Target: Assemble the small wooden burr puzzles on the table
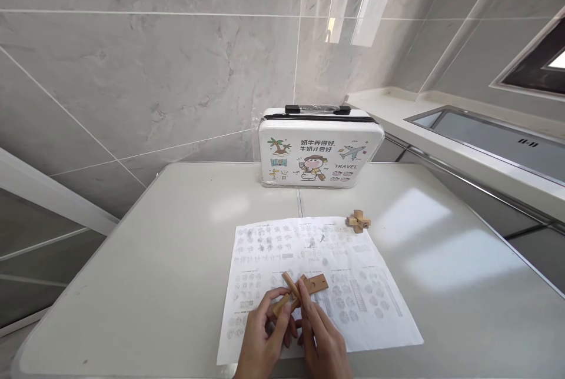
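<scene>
My left hand (261, 332) pinches a light wooden puzzle piece (281, 305) between thumb and fingers. From the right, my right hand (325, 335) presses its index finger against the same cluster, where a thin wooden stick (289, 282) slants upward. A flat wooden piece with a notch (318, 283) juts out beyond the right fingertips. How the pieces join is partly hidden by my fingers. Beneath both hands lies a white sheet printed with small diagrams (309, 258). At the sheet's upper right corner rests a cross-shaped wooden puzzle (358, 222).
A white cartoon-printed case (322, 152) in clear plastic stands upright at the table's back. The pale table (168, 261) has a seam down its middle. A tiled wall (154, 85) rises behind, and a counter with a sink (481, 132) runs along the right.
</scene>
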A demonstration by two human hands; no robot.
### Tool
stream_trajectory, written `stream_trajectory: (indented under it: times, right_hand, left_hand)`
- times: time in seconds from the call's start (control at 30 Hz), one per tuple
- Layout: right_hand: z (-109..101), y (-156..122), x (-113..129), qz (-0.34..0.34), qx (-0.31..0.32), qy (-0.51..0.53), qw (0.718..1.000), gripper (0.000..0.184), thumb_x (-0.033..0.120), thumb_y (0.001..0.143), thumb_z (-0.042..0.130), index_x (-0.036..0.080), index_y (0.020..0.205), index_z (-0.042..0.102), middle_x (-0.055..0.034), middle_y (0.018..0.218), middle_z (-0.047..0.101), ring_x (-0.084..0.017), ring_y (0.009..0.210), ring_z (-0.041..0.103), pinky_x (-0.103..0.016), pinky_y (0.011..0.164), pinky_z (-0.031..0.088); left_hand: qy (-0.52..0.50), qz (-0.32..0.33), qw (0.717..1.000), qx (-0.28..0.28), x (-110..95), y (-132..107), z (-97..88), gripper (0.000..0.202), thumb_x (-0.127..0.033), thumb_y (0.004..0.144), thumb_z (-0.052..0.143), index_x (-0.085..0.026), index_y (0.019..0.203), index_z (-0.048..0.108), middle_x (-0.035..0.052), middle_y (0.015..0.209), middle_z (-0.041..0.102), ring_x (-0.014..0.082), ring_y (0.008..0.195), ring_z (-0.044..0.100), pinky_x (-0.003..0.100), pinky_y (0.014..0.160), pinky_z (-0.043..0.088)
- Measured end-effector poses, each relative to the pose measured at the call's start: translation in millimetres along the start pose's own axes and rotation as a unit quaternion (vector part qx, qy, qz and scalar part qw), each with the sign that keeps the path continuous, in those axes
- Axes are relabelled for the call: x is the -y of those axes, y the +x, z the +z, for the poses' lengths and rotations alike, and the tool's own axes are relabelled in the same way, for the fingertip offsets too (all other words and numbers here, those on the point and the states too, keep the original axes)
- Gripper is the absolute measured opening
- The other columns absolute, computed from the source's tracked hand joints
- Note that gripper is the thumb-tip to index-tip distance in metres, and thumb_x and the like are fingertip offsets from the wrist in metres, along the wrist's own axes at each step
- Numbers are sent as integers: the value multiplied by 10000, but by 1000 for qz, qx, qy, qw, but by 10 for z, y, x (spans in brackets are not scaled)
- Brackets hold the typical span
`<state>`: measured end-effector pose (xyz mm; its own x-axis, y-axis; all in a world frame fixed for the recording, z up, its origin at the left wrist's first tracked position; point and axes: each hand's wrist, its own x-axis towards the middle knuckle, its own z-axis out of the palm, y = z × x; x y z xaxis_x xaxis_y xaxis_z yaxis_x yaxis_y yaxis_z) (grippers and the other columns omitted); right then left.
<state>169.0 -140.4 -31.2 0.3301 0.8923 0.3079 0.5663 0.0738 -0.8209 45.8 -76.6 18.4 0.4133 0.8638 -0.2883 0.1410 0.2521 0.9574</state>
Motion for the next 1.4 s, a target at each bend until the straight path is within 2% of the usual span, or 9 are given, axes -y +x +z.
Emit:
stream_trajectory:
  times: [0.13, 0.3, 0.47, 0.57, 0.8, 1.03, 1.17, 1.3, 1.4]
  right_hand:
    - [-79, 16, 5, -13, 17, -21, 1000, 533, 269, 1111, 378, 344, 1639, 368, -100, 1127, 764, -166, 680, 754, -220, 594, 616]
    - [-324, 59, -88, -5, 5, -86, 996, 553, 394, 1097, 453, 289, 1634, 368, -137, 1208, 712, -185, 704, 760, -232, 490, 600]
    - [-549, 256, -288, -60, 16, -167, 984, 427, 378, 1102, 444, 295, 1516, 505, -129, 1372, 655, -300, 1239, 665, -440, 939, 642]
    - [-597, 388, -379, -75, 36, -177, 981, 396, 371, 1103, 446, 281, 1479, 532, -127, 1361, 666, -324, 1293, 607, -503, 987, 612]
    - [-658, 497, -434, -43, 82, -141, 986, 258, 425, 1090, 482, 277, 1231, 640, -107, 1128, 694, -295, 1055, 677, -427, 836, 627]
    - [-714, 457, -396, 48, 104, -91, 989, 315, 531, 1072, 466, 271, 1026, 639, -51, 969, 663, -230, 838, 686, -326, 690, 567]
    - [-831, 480, -391, 129, 73, -57, 987, 391, 599, 1025, 519, 255, 859, 604, -15, 799, 640, -196, 644, 603, -297, 585, 480]
    - [-1033, 514, -330, 247, 15, 76, 966, 441, 674, 955, 592, 241, 871, 592, -2, 715, 608, -185, 603, 551, -281, 550, 456]
    - [-1107, 490, -158, 286, 51, 235, 928, 453, 670, 964, 593, 232, 850, 565, -3, 701, 592, -171, 591, 526, -282, 553, 456]
  left_hand:
    - [-3, 3, 1000, -12, 7, 2, -10, 574, -655, 954, 603, -165, 1252, 638, 14, 651, 668, 161, 570, 592, 257, 586, 481]
    - [-8, 14, 1000, -26, 65, 33, -31, 548, -657, 964, 583, -182, 1236, 608, 19, 693, 685, 156, 561, 584, 261, 576, 490]
    - [-12, 37, 998, -40, 108, 70, -34, 427, -616, 1005, 545, -193, 1036, 599, 30, 749, 699, 129, 559, 564, 245, 571, 472]
    - [-8, 43, 999, -30, 116, 74, -35, 421, -613, 1014, 526, -197, 1000, 594, 30, 757, 693, 127, 552, 556, 241, 555, 461]
    - [14, 56, 998, -30, 117, 53, -37, 393, -574, 1036, 505, -197, 979, 600, 39, 840, 697, 121, 577, 568, 246, 588, 475]
    - [72, 70, 995, -30, 133, 50, -29, 342, -517, 1042, 515, -205, 999, 650, 45, 857, 718, 139, 609, 597, 261, 628, 494]
    - [113, 85, 990, -30, 175, 49, -18, 332, -498, 1047, 500, -218, 988, 669, 45, 834, 732, 147, 606, 613, 261, 627, 498]
    - [136, 90, 986, -35, 228, 45, -15, 328, -491, 1050, 489, -226, 1003, 677, 37, 814, 732, 150, 606, 615, 256, 623, 493]
    - [157, 75, 984, -33, 254, 52, -19, 354, -508, 1054, 469, -226, 998, 676, 27, 762, 712, 158, 608, 606, 256, 618, 476]
